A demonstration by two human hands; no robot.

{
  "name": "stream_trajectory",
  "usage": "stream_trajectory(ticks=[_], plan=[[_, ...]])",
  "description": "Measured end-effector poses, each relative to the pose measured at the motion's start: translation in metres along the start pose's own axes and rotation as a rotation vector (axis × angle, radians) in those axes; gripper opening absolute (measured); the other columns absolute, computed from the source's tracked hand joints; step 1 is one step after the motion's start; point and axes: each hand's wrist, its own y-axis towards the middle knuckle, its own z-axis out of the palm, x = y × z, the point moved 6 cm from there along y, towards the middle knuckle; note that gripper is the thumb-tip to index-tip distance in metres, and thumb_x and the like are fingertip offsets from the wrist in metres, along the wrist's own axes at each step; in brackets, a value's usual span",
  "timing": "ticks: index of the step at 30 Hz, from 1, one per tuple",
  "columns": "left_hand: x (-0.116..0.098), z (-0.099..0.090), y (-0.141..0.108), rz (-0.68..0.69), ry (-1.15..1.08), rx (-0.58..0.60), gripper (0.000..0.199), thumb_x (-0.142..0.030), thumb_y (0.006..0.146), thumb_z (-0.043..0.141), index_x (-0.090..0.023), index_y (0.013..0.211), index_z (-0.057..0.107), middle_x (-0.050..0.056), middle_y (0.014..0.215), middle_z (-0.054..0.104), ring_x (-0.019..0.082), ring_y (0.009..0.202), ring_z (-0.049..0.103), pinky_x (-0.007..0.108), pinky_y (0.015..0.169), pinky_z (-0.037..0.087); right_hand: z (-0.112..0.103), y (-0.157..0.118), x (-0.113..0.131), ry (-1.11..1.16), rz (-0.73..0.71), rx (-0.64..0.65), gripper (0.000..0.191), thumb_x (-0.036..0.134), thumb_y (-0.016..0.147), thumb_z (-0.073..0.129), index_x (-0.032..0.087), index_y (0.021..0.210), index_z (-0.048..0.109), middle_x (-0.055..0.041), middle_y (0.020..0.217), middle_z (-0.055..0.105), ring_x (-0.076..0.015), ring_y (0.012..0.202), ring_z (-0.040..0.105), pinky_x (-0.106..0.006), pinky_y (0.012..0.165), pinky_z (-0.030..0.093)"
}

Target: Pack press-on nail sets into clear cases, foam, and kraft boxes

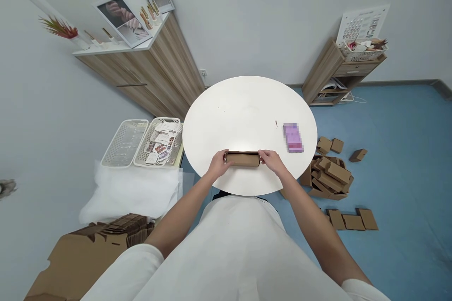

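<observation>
A small brown cardboard box [243, 159] lies on the near part of the round white table [243, 103], in front of my body. At its left end, my left hand [219, 163] grips the side with fingers and thumb. The opposite end is held by my right hand [271, 161], its fingers curled along the edge. A dark upper rim shows along the box's far side. To the right on the table lies a purple, pixelated rectangular item [293, 138], apart from both hands.
Left of the table are two white baskets [124, 143], white foam sheets [132, 195] and flat cardboard [81, 261]. Brown boxes [330, 176] are piled on the floor at right. A wooden cabinet [169, 61] and a small shelf unit [325, 66] stand by the wall.
</observation>
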Motion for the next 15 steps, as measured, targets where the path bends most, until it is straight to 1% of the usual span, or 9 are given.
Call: stream_trajectory(ticks=[3, 6, 8, 10, 12, 15], plan=[[0.001, 0.001, 0.000, -0.004, -0.004, 0.001, 0.048, -0.030, 0.071, 0.061, -0.020, 0.115, 0.047, 0.003, 0.083, 0.051, 0.015, 0.072, 0.051, 0.030, 0.069, 0.044, 0.001, 0.001, -0.001, 0.016, -0.003, 0.001, 0.042, 0.055, 0.075, 0.040, 0.020, 0.067, 0.060, -0.0012, 0.066, 0.059, -0.0141, 0.061, 0.054, -0.026, 0.061, 0.039], [0.003, 0.002, 0.000, -0.008, -0.014, 0.003, 0.050, -0.032, 0.071, 0.061, -0.021, 0.117, 0.047, 0.003, 0.083, 0.051, 0.015, 0.072, 0.051, 0.030, 0.070, 0.044, 0.002, 0.000, -0.003, 0.087, 0.006, 0.018, 0.039, 0.053, 0.075, 0.042, 0.020, 0.073, 0.062, -0.0014, 0.071, 0.060, -0.0128, 0.060, 0.053, -0.027, 0.063, 0.041], [0.004, 0.001, 0.000, -0.011, -0.025, 0.003, 0.052, -0.035, 0.070, 0.061, -0.021, 0.118, 0.047, 0.003, 0.084, 0.051, 0.015, 0.073, 0.051, 0.030, 0.071, 0.044, 0.003, -0.001, -0.005, 0.153, 0.015, 0.038, 0.036, 0.050, 0.074, 0.046, 0.020, 0.081, 0.064, -0.0024, 0.079, 0.061, -0.0118, 0.061, 0.053, -0.027, 0.065, 0.042], [0.004, 0.000, -0.001, -0.019, -0.048, 0.006, 0.054, -0.040, 0.070, 0.061, -0.020, 0.119, 0.048, 0.004, 0.085, 0.052, 0.015, 0.074, 0.051, 0.030, 0.072, 0.044, 0.003, -0.002, -0.007, 0.214, 0.042, 0.042, 0.036, 0.047, 0.073, 0.050, 0.020, 0.094, 0.063, -0.0039, 0.087, 0.061, -0.0114, 0.063, 0.053, -0.028, 0.068, 0.044], [0.005, -0.001, -0.001, -0.029, -0.108, 0.016, 0.052, -0.045, 0.074, 0.055, -0.020, 0.119, 0.049, 0.005, 0.089, 0.053, 0.016, 0.078, 0.052, 0.030, 0.074, 0.043, 0.003, -0.003, -0.010, 0.252, 0.072, 0.033, 0.041, 0.044, 0.073, 0.053, 0.020, 0.105, 0.060, -0.0052, 0.091, 0.061, -0.0117, 0.066, 0.054, -0.029, 0.070, 0.044], [0.010, -0.001, -0.001, -0.079, -0.245, 0.025, 0.044, -0.045, 0.082, 0.041, -0.020, 0.117, 0.052, 0.006, 0.092, 0.056, 0.016, 0.083, 0.053, 0.030, 0.075, 0.043, 0.003, -0.004, -0.015, 0.269, 0.087, 0.034, 0.044, 0.040, 0.072, 0.055, 0.021, 0.111, 0.057, -0.0048, 0.091, 0.059, -0.0123, 0.070, 0.055, -0.029, 0.070, 0.045]])
